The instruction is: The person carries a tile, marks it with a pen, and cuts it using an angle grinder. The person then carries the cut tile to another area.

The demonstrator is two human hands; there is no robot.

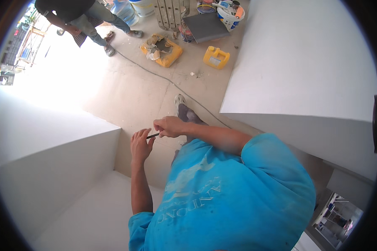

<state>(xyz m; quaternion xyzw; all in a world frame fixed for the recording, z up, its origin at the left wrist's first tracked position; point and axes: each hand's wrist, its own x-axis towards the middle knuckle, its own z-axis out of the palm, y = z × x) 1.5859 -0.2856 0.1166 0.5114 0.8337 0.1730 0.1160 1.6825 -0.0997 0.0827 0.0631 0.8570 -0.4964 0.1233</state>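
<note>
A short, thin black stick, pen-like in shape (153, 135), spans the gap between my two hands; its exact kind is too small to tell. My left hand (140, 145) is closed on its left end, with thumb and fingers around it. The other end runs into the curled fingers of my right hand (171, 126), which partly hide it. Both hands are held in front of my blue shirt (222, 184), above the tiled floor (142, 96).
White wall corners stand at left (71, 134) and right (297, 75). A dark cable (155, 75) crosses the floor. Farther off are a torn yellow bag (171, 58), a yellow jug (216, 58), a dark board (207, 27), buckets, and another person (88, 21) bending at upper left.
</note>
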